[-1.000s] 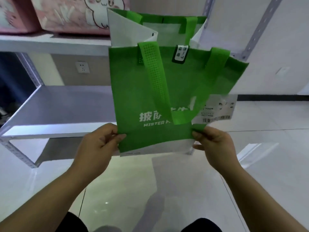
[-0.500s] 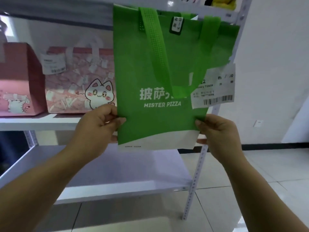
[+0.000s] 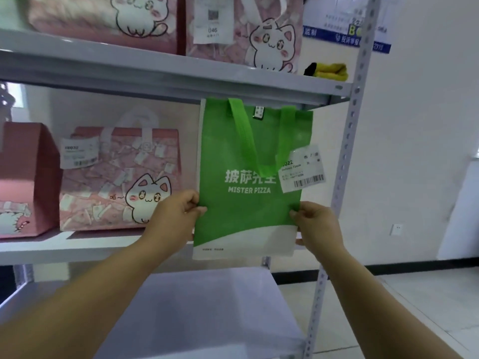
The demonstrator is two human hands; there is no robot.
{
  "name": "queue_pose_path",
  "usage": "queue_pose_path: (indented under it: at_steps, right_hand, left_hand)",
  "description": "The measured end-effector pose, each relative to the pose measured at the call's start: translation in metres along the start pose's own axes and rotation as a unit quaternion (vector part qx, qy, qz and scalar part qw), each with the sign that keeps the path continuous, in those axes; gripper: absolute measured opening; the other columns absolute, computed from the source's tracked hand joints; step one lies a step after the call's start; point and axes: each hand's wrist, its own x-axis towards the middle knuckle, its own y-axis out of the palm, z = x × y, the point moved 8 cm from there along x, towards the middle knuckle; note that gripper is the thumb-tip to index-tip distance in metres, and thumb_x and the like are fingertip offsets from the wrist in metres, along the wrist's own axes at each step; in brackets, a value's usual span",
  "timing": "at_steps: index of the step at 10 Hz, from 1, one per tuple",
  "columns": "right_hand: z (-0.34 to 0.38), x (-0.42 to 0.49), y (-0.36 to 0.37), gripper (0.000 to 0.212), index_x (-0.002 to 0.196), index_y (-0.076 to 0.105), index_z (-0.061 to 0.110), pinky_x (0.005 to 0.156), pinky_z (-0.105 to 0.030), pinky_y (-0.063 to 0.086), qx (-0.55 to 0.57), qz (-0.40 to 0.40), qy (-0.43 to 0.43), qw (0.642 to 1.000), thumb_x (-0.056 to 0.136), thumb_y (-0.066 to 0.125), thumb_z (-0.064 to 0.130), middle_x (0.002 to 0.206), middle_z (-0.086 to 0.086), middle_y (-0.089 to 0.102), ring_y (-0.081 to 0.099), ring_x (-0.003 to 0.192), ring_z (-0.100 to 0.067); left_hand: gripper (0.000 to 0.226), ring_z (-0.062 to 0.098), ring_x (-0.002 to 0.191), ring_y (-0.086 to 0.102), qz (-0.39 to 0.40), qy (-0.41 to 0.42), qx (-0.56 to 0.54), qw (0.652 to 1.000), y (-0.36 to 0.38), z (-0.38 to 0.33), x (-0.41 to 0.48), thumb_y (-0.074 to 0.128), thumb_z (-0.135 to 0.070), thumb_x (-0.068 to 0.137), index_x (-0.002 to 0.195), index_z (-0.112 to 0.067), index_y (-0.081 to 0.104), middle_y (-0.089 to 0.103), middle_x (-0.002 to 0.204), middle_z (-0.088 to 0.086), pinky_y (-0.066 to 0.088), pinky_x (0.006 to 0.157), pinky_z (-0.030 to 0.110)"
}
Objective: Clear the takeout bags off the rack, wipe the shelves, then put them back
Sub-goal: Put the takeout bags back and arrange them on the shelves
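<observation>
I hold a green and white "Mister Pizza" takeout bag (image 3: 241, 156) upright at the right end of the rack's middle shelf (image 3: 77, 248). Its bottom hangs slightly past and below the shelf's front edge. My left hand (image 3: 176, 216) pinches the bag's lower left edge and my right hand (image 3: 316, 224) pinches its lower right edge. A white barcode receipt (image 3: 302, 169) is stuck to the bag's right side. Its top nearly reaches the upper shelf (image 3: 155, 73).
Pink cat-print bags (image 3: 119, 177) and a pink box (image 3: 26, 177) stand on the middle shelf to the left. More pink cat bags (image 3: 246, 29) and a yellow cloth (image 3: 330, 71) sit on the upper shelf. The bare lower shelf (image 3: 207, 307) lies below. The rack's right post (image 3: 344, 164) stands beside my right hand.
Both hands have carried the green bag up from beside the lower shelf to the right end of the middle shelf, and the view has tilted up with it.
</observation>
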Motion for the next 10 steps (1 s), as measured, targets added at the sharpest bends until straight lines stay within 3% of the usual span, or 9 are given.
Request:
queue_pose_path:
  at_steps: [2, 3, 4, 5, 6, 7, 8, 9, 10]
  right_hand:
    - [-0.013, 0.023, 0.026, 0.031, 0.076, 0.063, 0.037, 0.069, -0.055, 0.056, -0.040, -0.026, 0.014, 0.999, 0.091, 0.054, 0.012, 0.081, 0.002, 0.070, 0.066, 0.083, -0.036]
    - [-0.012, 0.037, 0.032, 0.022, 0.100, 0.066, 0.030, 0.067, -0.051, 0.057, -0.067, -0.046, 0.012, 0.997, 0.091, 0.054, 0.014, 0.083, 0.005, 0.070, 0.067, 0.076, -0.031]
    - [-0.017, 0.051, 0.037, 0.026, 0.112, 0.064, 0.022, 0.071, -0.047, 0.057, -0.086, -0.057, 0.031, 0.994, 0.091, 0.052, 0.012, 0.092, 0.000, 0.070, 0.066, 0.076, -0.026]
    - [-0.024, 0.063, 0.044, 0.027, 0.113, 0.063, 0.020, 0.072, -0.048, 0.057, -0.078, -0.052, 0.043, 0.995, 0.092, 0.050, 0.009, 0.094, 0.000, 0.070, 0.066, 0.079, -0.026]
    - [-0.030, 0.071, 0.053, 0.027, 0.116, 0.062, 0.017, 0.076, -0.046, 0.056, -0.081, -0.048, 0.042, 0.995, 0.092, 0.050, 0.011, 0.100, 0.000, 0.069, 0.065, 0.082, -0.023]
    - [-0.031, 0.076, 0.060, 0.027, 0.117, 0.062, 0.017, 0.080, -0.043, 0.055, -0.094, -0.052, 0.030, 0.994, 0.092, 0.052, 0.013, 0.107, -0.001, 0.069, 0.063, 0.086, -0.020]
    - [-0.029, 0.075, 0.062, 0.027, 0.116, 0.064, 0.017, 0.080, -0.040, 0.054, -0.099, -0.053, 0.016, 0.993, 0.092, 0.053, 0.016, 0.108, -0.001, 0.069, 0.063, 0.087, -0.020]
    - [-0.030, 0.074, 0.059, 0.033, 0.123, 0.059, 0.014, 0.087, -0.039, 0.050, -0.101, -0.061, 0.029, 0.993, 0.091, 0.056, 0.021, 0.112, -0.002, 0.067, 0.061, 0.094, -0.019]
    - [-0.022, 0.070, 0.048, 0.036, 0.124, 0.055, 0.014, 0.082, -0.032, 0.044, -0.128, -0.091, 0.025, 0.987, 0.090, 0.058, 0.024, 0.112, -0.001, 0.063, 0.057, 0.095, -0.017]
  left_hand:
    - [0.007, 0.034, 0.084, 0.067, 0.001, -0.032, -0.034, 0.999, 0.008, 0.035, 0.023, 0.056, -0.009, 0.091, 0.084, -0.008, 0.058, 0.071, 0.085, 0.009, 0.054, 0.075, 0.056]
    - [0.007, 0.040, 0.084, 0.065, -0.006, -0.037, -0.036, 0.999, 0.011, 0.043, 0.039, 0.055, -0.013, 0.092, 0.090, -0.015, 0.061, 0.070, 0.090, 0.010, 0.053, 0.074, 0.059]
    - [0.006, 0.030, 0.072, 0.062, -0.023, -0.018, 0.026, 0.999, 0.013, 0.043, 0.056, 0.055, -0.015, 0.092, 0.094, -0.014, 0.060, 0.069, 0.087, 0.009, 0.053, 0.069, 0.049]
    - [0.011, 0.025, 0.081, 0.064, -0.021, -0.009, 0.056, 0.998, 0.018, 0.045, 0.071, 0.052, -0.014, 0.094, 0.101, -0.014, 0.060, 0.068, 0.090, 0.002, 0.053, 0.076, 0.043]
    - [0.014, 0.027, 0.082, 0.063, -0.018, -0.006, 0.063, 0.998, 0.022, 0.049, 0.081, 0.049, -0.013, 0.095, 0.105, -0.016, 0.059, 0.067, 0.091, 0.004, 0.052, 0.075, 0.040]
    - [0.018, 0.018, 0.079, 0.060, -0.030, 0.002, 0.055, 0.998, 0.025, 0.056, 0.088, 0.048, -0.012, 0.096, 0.109, -0.015, 0.060, 0.066, 0.093, 0.002, 0.052, 0.072, 0.032]
    - [0.017, 0.004, 0.069, 0.051, -0.039, 0.009, 0.067, 0.997, 0.024, 0.059, 0.090, 0.050, -0.013, 0.095, 0.108, -0.012, 0.061, 0.063, 0.089, -0.001, 0.039, 0.056, 0.018]
    - [0.020, -0.003, 0.068, 0.047, -0.043, 0.009, 0.070, 0.997, 0.022, 0.060, 0.091, 0.053, -0.019, 0.094, 0.111, -0.013, 0.060, 0.063, 0.094, -0.002, 0.033, 0.055, 0.014]
    - [0.029, 0.006, 0.079, 0.053, -0.064, 0.000, 0.057, 0.996, 0.010, 0.052, 0.085, 0.057, -0.026, 0.092, 0.117, -0.013, 0.058, 0.060, 0.101, -0.004, 0.037, 0.062, 0.017]
